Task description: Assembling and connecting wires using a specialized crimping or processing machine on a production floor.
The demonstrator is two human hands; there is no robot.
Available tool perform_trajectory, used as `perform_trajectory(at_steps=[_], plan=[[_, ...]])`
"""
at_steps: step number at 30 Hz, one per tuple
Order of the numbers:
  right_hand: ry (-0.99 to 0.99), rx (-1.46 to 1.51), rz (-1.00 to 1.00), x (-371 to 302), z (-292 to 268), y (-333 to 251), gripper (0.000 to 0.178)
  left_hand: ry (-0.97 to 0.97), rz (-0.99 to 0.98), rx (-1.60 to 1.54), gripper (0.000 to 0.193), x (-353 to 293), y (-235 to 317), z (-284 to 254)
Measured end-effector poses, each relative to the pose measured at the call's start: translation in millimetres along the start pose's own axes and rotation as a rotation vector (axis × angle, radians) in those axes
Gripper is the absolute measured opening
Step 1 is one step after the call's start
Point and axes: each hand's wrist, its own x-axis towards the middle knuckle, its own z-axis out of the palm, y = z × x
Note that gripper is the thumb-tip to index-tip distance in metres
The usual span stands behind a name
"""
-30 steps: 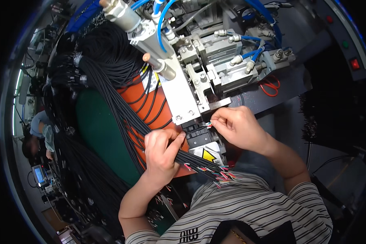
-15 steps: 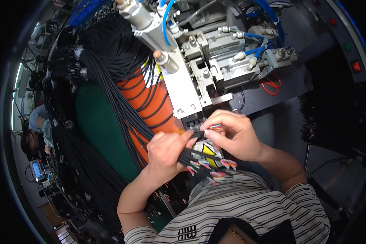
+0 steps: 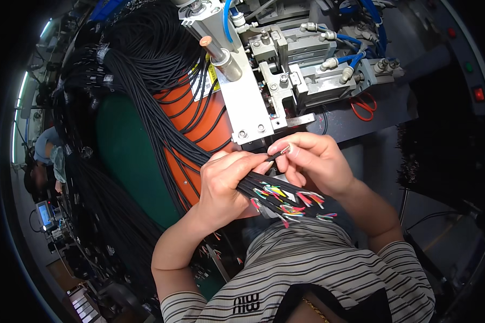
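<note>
My left hand (image 3: pixel 221 180) is closed around a bundle of black cables (image 3: pixel 256 185), whose stripped ends fan out toward my body in coloured wires (image 3: pixel 291 209). One black cable (image 3: pixel 275 156) sticks out past the left thumb and forefinger. At its tip, my right hand (image 3: pixel 320 164) pinches the short wire ends between thumb and forefinger. Both hands are just in front of a metal clamping machine (image 3: pixel 245 110) with pneumatic cylinders. The palm side of my left hand is hidden.
A long run of black cables (image 3: pixel 145 102) crosses an orange surface (image 3: pixel 180 116) and a green mat (image 3: pixel 125 153) on the left. Blue air hoses (image 3: pixel 355 46) feed the machine. A red lit switch (image 3: pixel 479 95) is at the right. Another person (image 3: pixel 47 148) is far left.
Both hands have drawn slightly back from the machine's front, with the cable tip now showing between them. The bundle's wire ends have swung to the right and spread out.
</note>
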Motion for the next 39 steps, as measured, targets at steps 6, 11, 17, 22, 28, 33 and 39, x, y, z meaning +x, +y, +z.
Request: perform_trajectory(at_steps=[6,11,17,22,28,33,39], plan=[[-0.046,0.211,0.255,6,-17,-9,0.013,-0.072,0.208,0.228,0.034,-4,9,-2],[0.040,-0.249,0.025,-4,1,-3,0.014,0.003,0.198,0.170,0.031,-1,9,8],[0.165,-1.155,-0.846,-9,18,17,0.048,0.057,0.049,-0.013,0.013,6,9,8],[0.139,-0.788,-0.545,-15,16,12,0.036,0.066,0.041,-0.006,0.011,8,12,9],[0.000,-0.059,-0.121,-5,-6,4,0.023,0.010,0.025,-0.058,0.015,6,9,6],[-0.048,0.054,0.001,0,-14,-1,0.018,-0.096,-0.039,-0.247,0.009,11,5,-3],[-0.060,-0.090,-0.022,4,-13,-11,0.015,-0.242,-0.095,-0.420,0.008,13,-4,-12]])
